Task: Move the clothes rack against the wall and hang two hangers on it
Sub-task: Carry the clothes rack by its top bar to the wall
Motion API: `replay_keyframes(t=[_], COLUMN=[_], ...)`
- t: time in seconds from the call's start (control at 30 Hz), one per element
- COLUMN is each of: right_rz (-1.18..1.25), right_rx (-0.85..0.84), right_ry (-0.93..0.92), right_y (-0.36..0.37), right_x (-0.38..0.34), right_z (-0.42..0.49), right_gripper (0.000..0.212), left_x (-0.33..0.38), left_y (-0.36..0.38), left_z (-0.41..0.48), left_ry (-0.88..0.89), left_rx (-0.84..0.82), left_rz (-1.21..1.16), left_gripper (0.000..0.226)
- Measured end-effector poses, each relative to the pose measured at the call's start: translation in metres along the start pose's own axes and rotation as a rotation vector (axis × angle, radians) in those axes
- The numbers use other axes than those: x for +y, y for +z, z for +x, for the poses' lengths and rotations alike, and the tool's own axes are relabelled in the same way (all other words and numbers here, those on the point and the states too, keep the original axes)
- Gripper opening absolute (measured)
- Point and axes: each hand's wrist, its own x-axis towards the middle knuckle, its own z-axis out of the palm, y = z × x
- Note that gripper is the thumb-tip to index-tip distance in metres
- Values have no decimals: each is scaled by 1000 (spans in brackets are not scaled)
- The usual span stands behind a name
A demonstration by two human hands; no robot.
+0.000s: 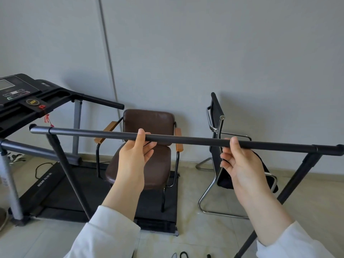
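Pale grey walls [204,43] closed off the far side of the room, with a thin vertical strip running down the left part, and beige floor tiles [307,198] lay below. Against that wall stood two chairs: a brown leather armchair [149,125] with wooden armrests, its legs on a dark mat, and to its right a black office chair [216,110] on a chrome sled frame, turned side-on. At the left stood one black treadmill [24,97], its console facing the room, a red safety cord hanging from it and a grey handrail reaching forward.

Between the person and the chairs stood the clothes rack [186,141], not yet at the wall. Its dark top bar ran nearly level across the view, slightly lower at the right, and two slanted legs dropped from its ends toward the floor. No hangers hung on the bar.

Both arms wore white sleeves. The left hand [135,151] gripped the bar near its middle from below, thumb up over the near side and fingers curled behind. The right hand [240,161] held the bar further right in the same way, thumb hooked over the top. At the bottom edge lay a few small dark items on the tiles, too cropped to identify.
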Motion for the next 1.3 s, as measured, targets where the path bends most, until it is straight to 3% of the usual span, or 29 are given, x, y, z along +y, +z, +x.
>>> replay_keyframes(t=[0.5, 0.9, 1.3], right_rz=[41, 27, 28], right_rx=[-155, -497, -918], right_ry=[-99, -14, 128], right_y=[43, 71, 116], right_x=[-23, -22, -20], right_z=[-4, -54, -185], right_gripper=[21, 22, 22], left_x=[46, 73, 102], left_y=[-25, -80, -184], left_z=[-13, -107, -240], left_ry=[113, 265, 377], left_rx=[128, 457, 780], left_rz=[3, -33, -47], left_gripper=[28, 23, 28])
